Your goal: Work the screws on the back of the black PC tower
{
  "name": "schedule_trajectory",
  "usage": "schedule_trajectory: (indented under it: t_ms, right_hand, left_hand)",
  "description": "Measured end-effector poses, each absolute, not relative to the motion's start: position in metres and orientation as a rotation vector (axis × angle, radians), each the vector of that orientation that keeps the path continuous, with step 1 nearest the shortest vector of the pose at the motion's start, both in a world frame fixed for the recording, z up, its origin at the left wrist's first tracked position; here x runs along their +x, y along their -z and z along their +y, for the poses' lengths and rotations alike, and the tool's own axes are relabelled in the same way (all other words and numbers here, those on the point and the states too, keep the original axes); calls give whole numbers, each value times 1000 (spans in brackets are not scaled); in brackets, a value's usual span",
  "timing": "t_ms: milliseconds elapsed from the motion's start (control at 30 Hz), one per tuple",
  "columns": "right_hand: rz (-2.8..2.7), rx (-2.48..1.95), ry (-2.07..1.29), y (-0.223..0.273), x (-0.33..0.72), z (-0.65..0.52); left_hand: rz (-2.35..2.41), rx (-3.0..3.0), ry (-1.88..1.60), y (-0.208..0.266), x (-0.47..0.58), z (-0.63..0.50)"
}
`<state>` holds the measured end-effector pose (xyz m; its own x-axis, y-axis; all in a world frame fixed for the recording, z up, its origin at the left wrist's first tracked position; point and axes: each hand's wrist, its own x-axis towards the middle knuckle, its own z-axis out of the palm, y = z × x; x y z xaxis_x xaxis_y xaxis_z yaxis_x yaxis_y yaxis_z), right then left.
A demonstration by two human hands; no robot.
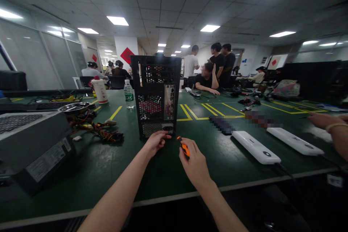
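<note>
A black computer case (pixel 158 94) stands upright on the green table, its back panel with ports and perforated grilles facing me. At the lower right corner of that panel is my left hand (pixel 156 143), its fingers curled and pressed together by the power supply (pixel 153 129). Whatever those fingertips pinch is too small to make out. My right hand (pixel 193 159) is closed around an orange and black screwdriver (pixel 184 147), just right of the case and apart from it. The screwdriver's shaft cannot be made out.
A grey power supply unit (pixel 38 145) and tangled cables (pixel 104 132) lie left, near a metal bowl (pixel 74 107). A water bottle (pixel 128 94) and a white flask (pixel 99 90) stand behind. Two white power strips (pixel 255 146) lie right, near another person's hand (pixel 324 120).
</note>
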<state>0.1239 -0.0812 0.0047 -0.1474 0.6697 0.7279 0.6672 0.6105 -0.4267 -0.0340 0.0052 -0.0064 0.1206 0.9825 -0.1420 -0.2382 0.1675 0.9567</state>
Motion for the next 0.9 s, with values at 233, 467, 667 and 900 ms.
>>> schedule_trajectory:
  t_ms: [233,467,667,900]
  right_hand:
    - [-1860,-1087,-9,-4,123,-80]
    - [-1859,-1212,60,-5,124,-81]
    - [-1852,-1267,86,-8,125,-84]
    - [-1919,-1143,86,-8,120,-86]
  left_hand:
    - [1011,960,-1138,7,-34,6]
    - [1026,971,-1127,6,-35,5]
    - [1060,978,-1112,5,-34,5]
    - [1048,991,-1118,6,-33,6]
